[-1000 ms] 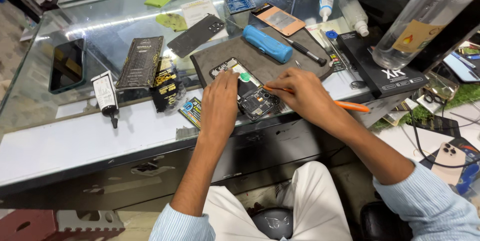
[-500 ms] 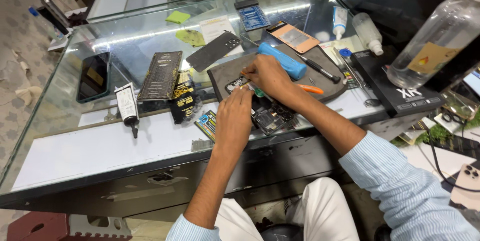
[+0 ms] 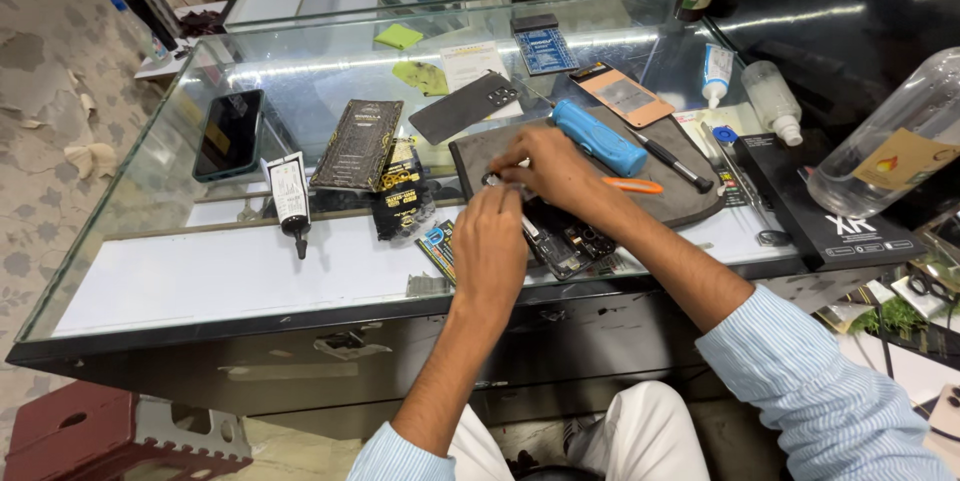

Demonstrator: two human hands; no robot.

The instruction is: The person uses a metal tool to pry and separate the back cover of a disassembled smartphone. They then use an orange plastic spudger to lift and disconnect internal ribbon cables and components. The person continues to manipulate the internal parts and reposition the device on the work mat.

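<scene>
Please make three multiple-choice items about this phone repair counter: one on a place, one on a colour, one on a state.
1. Where does the blue electric screwdriver lie?
A. on the grey work mat
B. on the floor
C. on the black box

2. What colour is the thin tool beside the right hand?
A. green
B. orange
C. white

3. How is the phone under the hands?
A. sealed in a box
B. opened, its inner parts showing
C. closed, its screen lit

Key: 1 A, it rests on the mat's upper part; 2 B, it is plainly orange; 3 B, the board and parts show below the left hand.
</scene>
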